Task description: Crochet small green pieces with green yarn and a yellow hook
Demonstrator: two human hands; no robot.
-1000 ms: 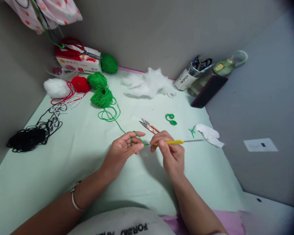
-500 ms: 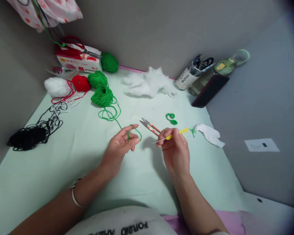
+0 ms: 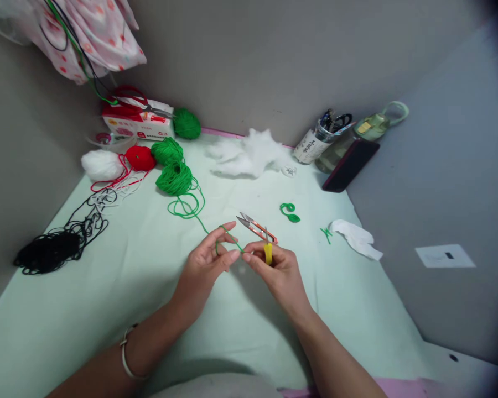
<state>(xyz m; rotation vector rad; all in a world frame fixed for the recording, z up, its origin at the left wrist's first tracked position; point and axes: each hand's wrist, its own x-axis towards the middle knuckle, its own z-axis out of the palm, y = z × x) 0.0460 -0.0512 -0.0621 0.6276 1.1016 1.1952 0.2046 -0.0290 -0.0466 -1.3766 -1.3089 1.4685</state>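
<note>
Green yarn (image 3: pixel 203 225) runs from a green ball (image 3: pixel 174 178) over the raised index finger of my left hand (image 3: pixel 205 265). The left thumb and a finger close on the yarn near its end. My right hand (image 3: pixel 280 271) meets the left fingertips, its thumb and index finger pinching the same strand. Tucked in the right fingers is a crochet hook (image 3: pixel 268 253) with a yellow handle, its metal shaft pointing away from me. Just beyond the right hand lie orange-handled thread snips (image 3: pixel 255 225), blades pointing left. A small curled green crocheted piece (image 3: pixel 289 213) rests farther right.
Left are black yarn (image 3: pixel 50 251), a white ball (image 3: pixel 103 165) and a red ball (image 3: pixel 140 158). Behind stands a tissue box (image 3: pixel 139 124) with red scissors. White stuffing (image 3: pixel 249 153), a pen cup (image 3: pixel 311 145) and a phone (image 3: pixel 351 166) line the back; crumpled white tissue (image 3: pixel 357 239) lies right.
My right hand has moved left to the left fingertips and now pinches the yarn. The crochet hook has turned from pointing left to pointing away. The view has tilted slightly upward.
</note>
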